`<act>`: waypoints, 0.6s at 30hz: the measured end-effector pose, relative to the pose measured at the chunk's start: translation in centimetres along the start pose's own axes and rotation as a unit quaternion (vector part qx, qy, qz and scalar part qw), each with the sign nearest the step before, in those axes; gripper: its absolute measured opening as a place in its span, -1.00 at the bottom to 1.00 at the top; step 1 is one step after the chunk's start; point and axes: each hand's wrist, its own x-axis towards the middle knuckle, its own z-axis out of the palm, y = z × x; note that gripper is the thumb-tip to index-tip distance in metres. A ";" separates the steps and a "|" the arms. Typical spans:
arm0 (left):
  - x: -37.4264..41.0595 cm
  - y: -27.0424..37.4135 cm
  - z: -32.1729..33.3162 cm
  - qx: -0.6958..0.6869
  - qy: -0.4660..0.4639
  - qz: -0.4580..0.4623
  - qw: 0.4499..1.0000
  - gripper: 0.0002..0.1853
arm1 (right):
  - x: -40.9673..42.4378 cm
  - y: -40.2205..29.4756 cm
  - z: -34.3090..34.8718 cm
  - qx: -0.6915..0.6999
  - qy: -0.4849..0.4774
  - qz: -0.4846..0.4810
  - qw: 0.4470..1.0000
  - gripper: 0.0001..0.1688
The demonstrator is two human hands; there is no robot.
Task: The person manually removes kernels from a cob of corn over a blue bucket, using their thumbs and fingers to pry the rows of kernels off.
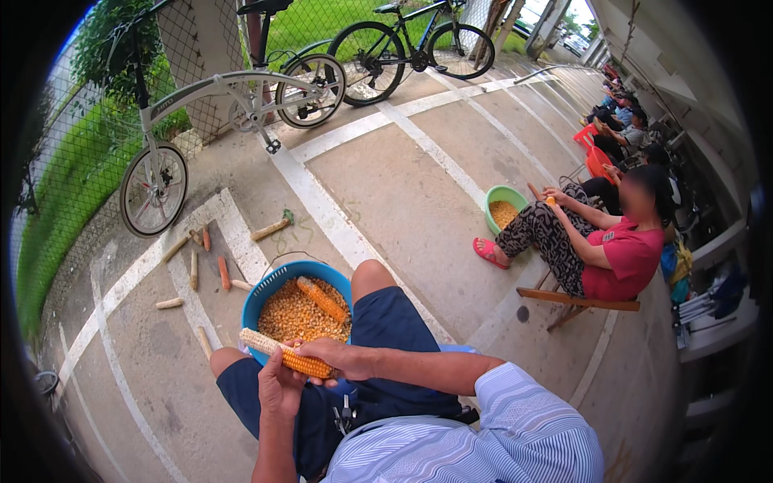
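Both of my hands grip one ear of dried corn (305, 364) just over the near rim of a blue plastic basket (249, 311). Its far left end is a bare pale cob, while orange kernels still cover the rest. My left hand (279, 383) supports the ear from below and the left. My right hand (338, 357) wraps the kernel-covered end from the right, its thumb lying on the kernels. Inside the basket, between my knees, lies a bed of loose kernels (284, 317). Another partly shelled corn ear (323, 300) rests on them.
Several bare corncobs (193, 270) lie on the concrete to the left. A white folding bicycle (205, 96) and a dark bicycle (404, 54) stand by the chain-link fence. At right, a seated person (604, 241) holds corn beside a green basin (507, 193); more people sit beyond.
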 end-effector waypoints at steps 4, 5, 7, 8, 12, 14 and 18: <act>-0.4 0.2 1.5 0.020 0.012 0.014 1.000 -0.56 | 0.5 0.5 -0.3 0.008 -0.006 0.002 1.000 -0.53; -0.3 0.2 1.2 0.019 0.011 0.011 1.000 -0.56 | 0.5 0.5 -0.3 0.011 -0.007 0.001 1.000 -0.52; -0.1 0.3 0.6 0.018 0.008 0.005 1.000 -0.55 | 0.4 0.2 -0.1 0.016 -0.009 -0.002 1.000 -0.51; -0.1 0.3 0.5 0.018 0.011 0.006 1.000 -0.55 | 0.4 0.2 -0.1 0.015 -0.013 -0.001 1.000 -0.51; -0.1 0.2 0.8 0.016 0.016 0.012 1.000 -0.55 | 0.4 0.2 -0.2 0.014 -0.015 0.001 1.000 -0.53; -0.1 0.2 0.7 0.014 0.015 0.016 1.000 -0.55 | 0.4 0.2 -0.4 0.014 -0.019 0.001 1.000 -0.52; 0.0 0.3 0.5 0.005 0.001 0.022 1.000 -0.54 | 0.5 0.3 -0.7 0.023 -0.026 0.003 0.999 -0.52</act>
